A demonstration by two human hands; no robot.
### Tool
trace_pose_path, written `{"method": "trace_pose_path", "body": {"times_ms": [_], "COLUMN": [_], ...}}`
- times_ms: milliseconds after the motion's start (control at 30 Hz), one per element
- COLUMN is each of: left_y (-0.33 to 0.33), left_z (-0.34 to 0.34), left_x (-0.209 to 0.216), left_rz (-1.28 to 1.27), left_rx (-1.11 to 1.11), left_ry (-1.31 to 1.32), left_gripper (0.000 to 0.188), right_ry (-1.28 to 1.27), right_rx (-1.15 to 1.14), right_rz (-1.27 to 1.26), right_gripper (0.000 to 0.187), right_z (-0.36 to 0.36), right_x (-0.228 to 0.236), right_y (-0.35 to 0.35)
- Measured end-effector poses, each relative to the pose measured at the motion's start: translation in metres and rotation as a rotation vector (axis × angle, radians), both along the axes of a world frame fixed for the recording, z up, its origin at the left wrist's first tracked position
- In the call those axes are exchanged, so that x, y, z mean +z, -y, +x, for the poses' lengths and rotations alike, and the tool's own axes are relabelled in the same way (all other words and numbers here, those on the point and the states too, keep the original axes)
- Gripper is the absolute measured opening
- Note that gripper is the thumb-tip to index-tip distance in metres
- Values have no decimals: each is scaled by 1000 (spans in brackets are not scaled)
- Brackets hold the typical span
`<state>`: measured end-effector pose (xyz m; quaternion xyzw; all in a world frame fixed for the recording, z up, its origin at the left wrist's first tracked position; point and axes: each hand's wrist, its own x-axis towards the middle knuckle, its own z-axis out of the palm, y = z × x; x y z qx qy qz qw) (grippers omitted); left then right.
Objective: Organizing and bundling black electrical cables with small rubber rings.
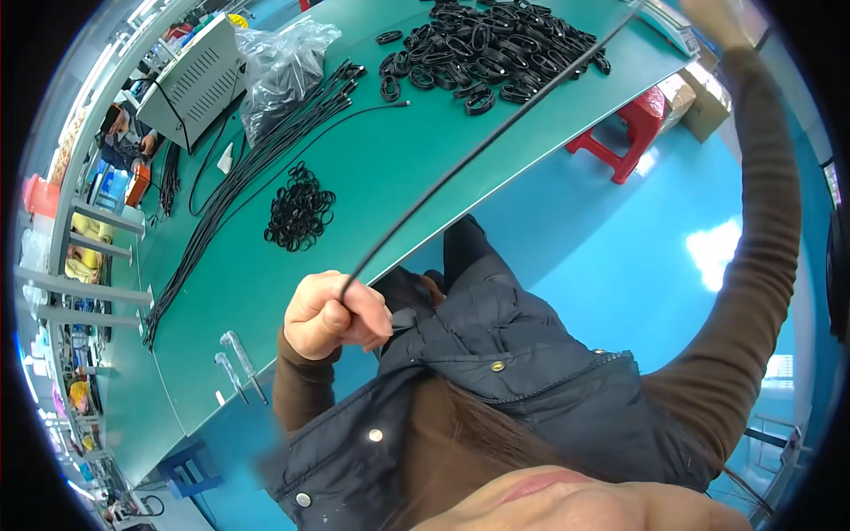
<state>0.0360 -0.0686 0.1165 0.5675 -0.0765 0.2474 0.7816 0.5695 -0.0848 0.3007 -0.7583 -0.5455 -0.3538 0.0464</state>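
Observation:
My left hand (pixel 336 317) is closed on a black cable (pixel 478 152) just off the table's near edge. From there the cable runs straight up to the right and leaves the picture at the top. My right arm is stretched far out to the right; my right hand (pixel 715 25) is blurred at the upper rim, its fingers cut off, so its grip on the cable does not show. Beyond my left hand lies a heap of small black rings (pixel 299 209). Long straight black cables (pixel 239 177) lie to its left. A big pile of coiled black cables (pixel 491 53) sits at the far side.
The green table (pixel 381 190) spans the left and far side. A clear plastic bag (pixel 282 66) and a grey metal box (pixel 193 87) stand at its far left. Two plastic-wrapped tools (pixel 237 365) hang at the near edge. A red stool (pixel 624 133) and cartons (pixel 704 102) stand right.

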Motion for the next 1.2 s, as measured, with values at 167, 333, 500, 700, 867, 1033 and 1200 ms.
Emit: {"method": "trace_pose_path", "body": {"times_ms": [167,333,500,700,867,1033,1200], "left_y": [21,37,40,44,43,19,-28], "left_z": [5,2,-3,-16,-27,-45,-75], "left_x": [8,19,18,29,24,7,-23], "left_rz": [-179,-231,-283,-310,-351,-357,-60], "left_rx": [-47,-1,102,140,196,540,1091], "left_ry": [293,347,403,414,364,566,97], "left_gripper": [32,31,29,28,28,43,44], "right_ry": [-353,-1422,-2121,-962,-1128,-1386,-1039], "right_rx": [337,832,1304,1528,1644,1530,1400], "right_rz": [-210,-678,-782,456,225,-387,-652], "right_gripper": [6,41,49,30,23,16,8], "right_z": [8,-123,-282,-378,-417,-420,-386], "right_x": [-152,-209,-185,-189,-220,-251,-257], "right_y": [27,27,10,-28,-48,-27,-11]}}
